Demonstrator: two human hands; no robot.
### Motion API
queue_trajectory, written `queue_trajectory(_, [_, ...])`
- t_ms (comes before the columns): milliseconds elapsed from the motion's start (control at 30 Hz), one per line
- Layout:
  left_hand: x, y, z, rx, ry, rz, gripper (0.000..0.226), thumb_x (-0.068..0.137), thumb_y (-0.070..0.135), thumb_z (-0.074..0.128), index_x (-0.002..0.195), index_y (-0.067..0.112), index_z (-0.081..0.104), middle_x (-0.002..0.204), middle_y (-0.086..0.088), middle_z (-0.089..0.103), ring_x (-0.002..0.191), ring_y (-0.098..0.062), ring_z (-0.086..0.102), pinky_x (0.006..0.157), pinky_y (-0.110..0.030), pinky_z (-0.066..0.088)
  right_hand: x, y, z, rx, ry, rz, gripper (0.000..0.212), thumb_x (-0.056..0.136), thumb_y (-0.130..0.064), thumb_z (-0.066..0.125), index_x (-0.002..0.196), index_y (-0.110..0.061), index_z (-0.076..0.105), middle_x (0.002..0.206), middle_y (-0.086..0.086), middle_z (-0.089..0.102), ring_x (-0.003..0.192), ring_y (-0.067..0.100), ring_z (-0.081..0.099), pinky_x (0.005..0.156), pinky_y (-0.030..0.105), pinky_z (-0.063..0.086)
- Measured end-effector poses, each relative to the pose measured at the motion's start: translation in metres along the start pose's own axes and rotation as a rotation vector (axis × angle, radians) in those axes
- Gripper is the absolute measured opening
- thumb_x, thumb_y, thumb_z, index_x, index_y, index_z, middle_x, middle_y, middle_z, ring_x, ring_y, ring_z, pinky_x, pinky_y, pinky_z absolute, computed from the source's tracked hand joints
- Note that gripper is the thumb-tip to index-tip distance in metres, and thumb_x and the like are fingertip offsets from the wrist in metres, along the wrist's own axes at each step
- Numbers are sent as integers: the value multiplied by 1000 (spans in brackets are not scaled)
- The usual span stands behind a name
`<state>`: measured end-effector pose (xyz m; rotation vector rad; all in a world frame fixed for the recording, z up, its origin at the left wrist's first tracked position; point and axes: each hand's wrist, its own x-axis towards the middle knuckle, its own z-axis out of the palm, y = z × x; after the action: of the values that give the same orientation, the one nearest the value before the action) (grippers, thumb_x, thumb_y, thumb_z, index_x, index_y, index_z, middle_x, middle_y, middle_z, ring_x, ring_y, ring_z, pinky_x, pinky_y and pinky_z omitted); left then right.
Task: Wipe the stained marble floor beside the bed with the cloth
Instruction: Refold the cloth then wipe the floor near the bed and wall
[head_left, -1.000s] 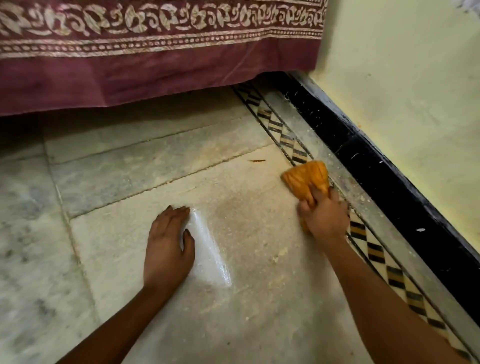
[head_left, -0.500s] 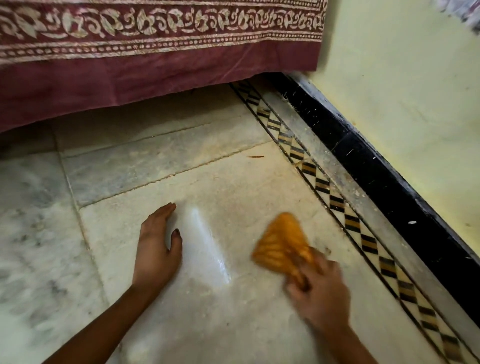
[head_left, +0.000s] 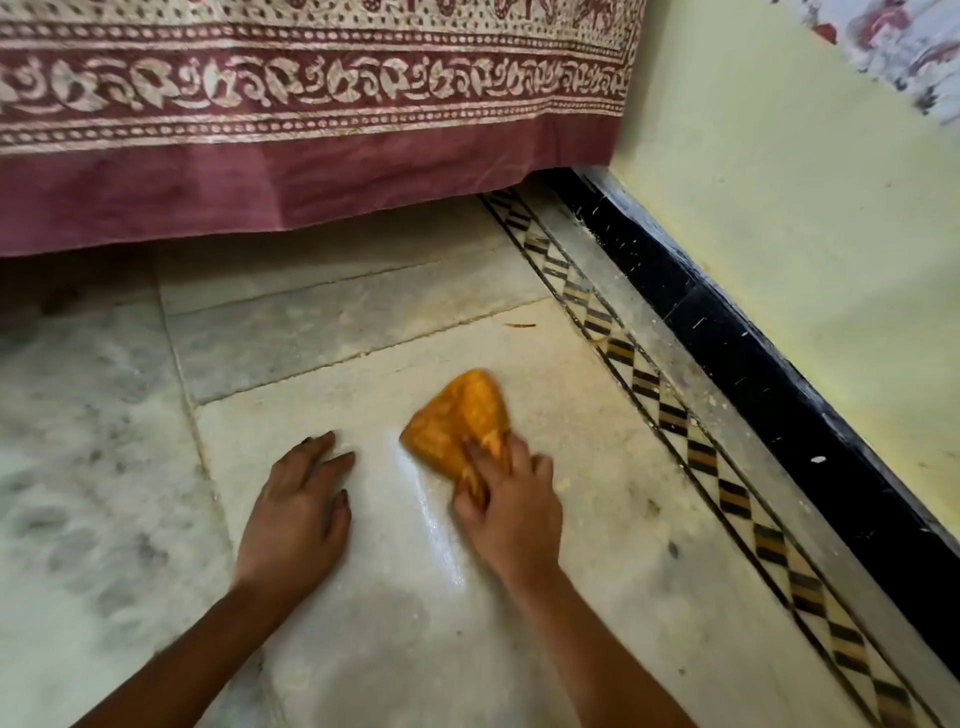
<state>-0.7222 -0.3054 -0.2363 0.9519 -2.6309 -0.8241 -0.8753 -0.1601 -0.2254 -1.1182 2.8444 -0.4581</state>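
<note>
An orange cloth (head_left: 457, 415) lies bunched on the pale marble floor (head_left: 597, 545), near the middle of a large slab. My right hand (head_left: 511, 512) grips the cloth's near end, fingers curled over it, and presses it to the floor. My left hand (head_left: 298, 512) rests flat on the same slab just left of the cloth, fingers straight. A shiny wet streak (head_left: 436, 525) runs between the two hands. The slab looks dusty and yellowish to the right of the cloth.
A maroon printed bedsheet (head_left: 311, 171) hangs over the bed's edge at the top, with dark space beneath. A patterned inlay border (head_left: 675, 421) and black skirting (head_left: 779, 395) run along the yellow wall (head_left: 805, 234) on the right. A small brown scrap (head_left: 519, 326) lies near the border.
My right hand has swept the cloth from the inlay border leftward and back across the slab, ending close to my left hand. My left hand has stayed planted on the floor.
</note>
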Motion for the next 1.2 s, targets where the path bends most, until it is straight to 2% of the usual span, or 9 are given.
queue_trajectory(100, [-13,-16,-11,40,54,-21,53,81,32,34,116,4,62,129,-19,53,118,-36,46,97,-43,38,-62,31,-16,64,-88,-284,54,66,-50,62,120,-44,56,118,-3,59,85,19,52,54,24,51])
queue_trajectory(167, [-23,-30,-22,70,91,-47,52,83,32,34,117,5,62,129,-19,52,118,-36,46,95,-46,41,-82,76,-33,19,-46,-330,58,62,-45,65,119,-43,56,114,1,62,83,21,54,54,23,51])
queue_trajectory(333, [-29,-54,-37,125,111,-71,52,86,35,34,119,4,61,128,-20,53,116,-37,47,92,-47,44,-30,130,-42,-180,135,190,58,76,-55,40,118,-22,62,116,17,55,87,35,52,62,32,45])
queue_trajectory(400, [-29,-52,-33,111,126,-94,52,86,34,34,120,5,59,130,-19,51,119,-37,45,93,-48,43,17,103,-33,-176,167,360,56,84,-52,43,129,-20,53,128,20,46,104,43,46,74,45,46])
queue_trajectory(467, [-30,-49,-30,105,136,-121,51,85,32,33,122,7,58,131,-18,49,121,-36,43,94,-50,41,59,56,-16,-154,125,421,52,89,-46,47,133,-18,47,136,17,37,110,42,40,77,43,45])
queue_trajectory(667, [-29,-50,-30,91,151,-132,53,84,33,35,123,3,55,129,-17,51,119,-35,44,95,-50,42,28,-94,32,-11,35,-89,43,73,-44,59,114,-32,62,116,7,54,92,30,49,62,33,47])
queue_trajectory(833, [-31,-54,-27,160,111,-101,64,81,50,42,126,6,55,133,-13,50,126,-32,39,102,-47,37,-66,-42,13,117,2,-319,52,60,-48,64,112,-40,65,108,-2,63,84,21,49,57,26,48])
queue_trajectory(1033, [-31,-54,-27,123,138,-90,59,84,45,37,126,8,56,134,-10,51,128,-30,37,103,-41,31,-34,67,-22,-129,84,19,52,73,-54,44,116,-32,65,110,8,59,81,26,51,56,22,37])
queue_trajectory(1200, [-30,-53,-30,72,121,-103,60,83,45,35,125,7,57,133,-11,51,127,-31,38,104,-37,27,38,-2,-4,-51,45,232,47,85,-44,53,129,-28,53,135,7,42,108,30,38,76,34,42])
